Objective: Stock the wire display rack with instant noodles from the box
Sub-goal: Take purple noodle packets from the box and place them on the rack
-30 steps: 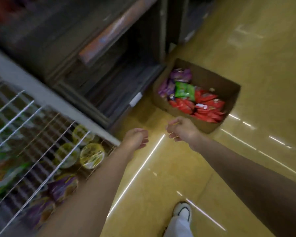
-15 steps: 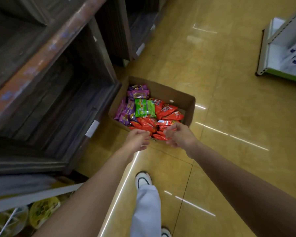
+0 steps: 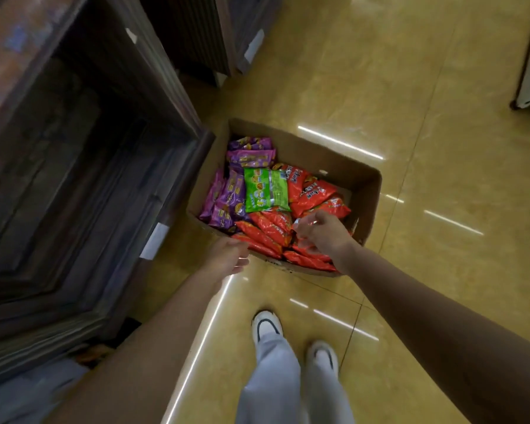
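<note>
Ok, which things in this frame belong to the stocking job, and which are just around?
Part of the job:
cardboard box on the floor
red noodle packets
purple noodle packets
green noodle packet
left hand at the box's near edge
right hand over the red packets

Just around:
dark wooden shelving
white price tag
white shoes

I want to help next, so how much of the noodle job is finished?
Not much shows as done: the box on the floor is still full of red, purple and green packets. Right now the right hand reaches over the red packets, and I can't tell if it grips one. The left hand waits empty by the box's edge. The rack isn't in view.
</note>
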Demonstrator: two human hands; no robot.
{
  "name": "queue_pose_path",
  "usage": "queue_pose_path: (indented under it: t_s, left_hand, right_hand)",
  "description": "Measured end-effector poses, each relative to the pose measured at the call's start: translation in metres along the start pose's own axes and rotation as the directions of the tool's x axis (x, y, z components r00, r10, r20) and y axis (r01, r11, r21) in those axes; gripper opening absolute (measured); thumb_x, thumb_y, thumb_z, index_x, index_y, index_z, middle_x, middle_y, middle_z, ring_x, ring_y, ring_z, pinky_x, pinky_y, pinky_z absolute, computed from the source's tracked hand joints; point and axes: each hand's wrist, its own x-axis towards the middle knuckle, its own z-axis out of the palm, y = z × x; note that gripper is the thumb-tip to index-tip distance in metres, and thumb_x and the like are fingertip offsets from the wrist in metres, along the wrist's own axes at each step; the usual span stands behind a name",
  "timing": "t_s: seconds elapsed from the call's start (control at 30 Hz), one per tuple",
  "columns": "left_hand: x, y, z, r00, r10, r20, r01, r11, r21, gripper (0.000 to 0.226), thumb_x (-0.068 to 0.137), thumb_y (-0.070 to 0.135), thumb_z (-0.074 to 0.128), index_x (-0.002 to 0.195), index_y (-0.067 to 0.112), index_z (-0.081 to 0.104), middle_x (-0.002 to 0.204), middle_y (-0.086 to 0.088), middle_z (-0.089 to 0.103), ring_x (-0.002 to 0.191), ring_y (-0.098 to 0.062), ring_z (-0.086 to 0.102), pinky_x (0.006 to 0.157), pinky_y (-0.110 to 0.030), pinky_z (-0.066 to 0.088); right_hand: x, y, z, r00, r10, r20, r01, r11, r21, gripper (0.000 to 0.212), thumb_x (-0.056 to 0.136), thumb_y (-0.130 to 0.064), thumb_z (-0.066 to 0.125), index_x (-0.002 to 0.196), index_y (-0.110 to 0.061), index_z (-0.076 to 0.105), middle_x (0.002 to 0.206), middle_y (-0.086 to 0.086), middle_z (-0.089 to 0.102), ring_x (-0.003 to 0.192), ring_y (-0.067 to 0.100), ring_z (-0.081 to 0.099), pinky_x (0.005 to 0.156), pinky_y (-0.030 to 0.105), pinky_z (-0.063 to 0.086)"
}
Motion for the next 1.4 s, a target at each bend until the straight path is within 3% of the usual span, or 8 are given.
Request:
queue_pose_path:
  t_s: [0.1,0.4,0.6,0.8,0.9,1.03,1.2,1.4]
  left_hand:
    - [0.019,0.000,-0.002,0.999,-0.036,-0.009,0.036,0.999,0.001,0.017,0.093,0.009,0.052,0.077,0.014,0.053,0.078,-0.006,0.057,0.066,-0.014,0.055,0.062,-0.023,0.044]
    - [0.065,0.025,0.012,0.993,-0.120,0.020,0.121,0.991,-0.060,0.004,0.097,0.014,0.050,0.095,0.012,0.052,0.079,-0.003,0.057,0.068,-0.012,0.056,0.065,-0.022,0.045]
    - [0.105,0.061,0.008,0.992,-0.117,-0.038,0.114,0.992,-0.058,0.022,0.096,0.013,0.051,0.117,0.005,0.054,0.090,-0.007,0.060,0.072,-0.011,0.057,0.067,-0.022,0.048]
    - [0.162,0.061,0.013,0.994,-0.089,-0.064,0.091,0.995,0.034,0.015,0.095,0.016,0.053,0.108,0.008,0.058,0.084,-0.003,0.057,0.086,-0.018,0.057,0.079,-0.030,0.052]
    - [0.198,0.045,0.010,0.989,-0.066,-0.130,0.085,0.985,0.152,0.013,0.093,0.016,0.056,0.081,0.013,0.058,0.079,0.000,0.052,0.092,-0.021,0.052,0.088,-0.034,0.044]
    - [0.243,0.027,-0.008,0.975,-0.046,-0.216,0.115,0.942,0.317,0.033,0.092,0.019,0.056,0.122,0.006,0.057,0.117,-0.005,0.055,0.112,-0.026,0.052,0.090,-0.030,0.040]
    - [0.293,-0.008,-0.026,0.963,-0.146,-0.227,0.228,0.891,0.393,0.050,0.087,0.030,0.059,0.133,0.013,0.047,0.130,-0.015,0.052,0.116,-0.034,0.052,0.101,-0.045,0.044]
    - [0.319,-0.013,-0.013,0.942,-0.163,-0.292,0.283,0.855,0.435,0.073,0.085,0.040,0.062,0.141,0.003,0.034,0.142,-0.019,0.039,0.123,-0.037,0.046,0.103,-0.043,0.042]
  right_hand:
    - [0.022,0.003,0.000,0.999,0.037,0.011,-0.036,0.999,-0.015,0.012,0.094,-0.017,0.057,0.101,-0.009,0.050,0.085,-0.001,0.060,0.069,0.012,0.059,0.056,0.021,0.046]
    - [0.090,-0.008,-0.003,0.988,0.142,0.064,-0.133,0.982,-0.135,0.018,0.092,-0.014,0.058,0.107,-0.005,0.053,0.091,0.009,0.062,0.085,0.023,0.063,0.068,0.028,0.052]
    - [0.131,-0.031,-0.003,0.983,0.126,0.134,-0.098,0.976,-0.194,0.016,0.093,-0.014,0.056,0.108,-0.006,0.055,0.100,0.013,0.064,0.089,0.025,0.063,0.079,0.035,0.054]
    - [0.192,-0.010,0.009,0.973,0.209,0.099,-0.194,0.970,-0.144,0.005,0.090,-0.010,0.060,0.095,-0.009,0.058,0.091,0.012,0.063,0.070,0.019,0.061,0.069,0.032,0.053]
    - [0.218,0.009,0.019,0.973,0.211,0.091,-0.196,0.969,-0.148,0.002,0.093,-0.012,0.057,0.092,-0.010,0.056,0.082,0.007,0.060,0.066,0.016,0.058,0.064,0.028,0.050]
    - [0.252,0.030,0.037,0.976,0.200,0.089,-0.188,0.974,-0.125,0.005,0.093,-0.012,0.057,0.097,-0.010,0.056,0.080,0.004,0.060,0.066,0.016,0.058,0.066,0.029,0.052]
    - [0.277,0.050,0.060,0.972,0.214,0.096,-0.209,0.976,-0.064,0.013,0.093,-0.013,0.056,0.105,-0.009,0.056,0.078,0.002,0.060,0.066,0.015,0.058,0.068,0.030,0.052]
    - [0.281,0.071,0.073,0.968,0.237,0.087,-0.232,0.971,-0.064,0.015,0.093,-0.015,0.056,0.104,-0.006,0.059,0.088,0.006,0.061,0.067,0.014,0.056,0.056,0.022,0.049]
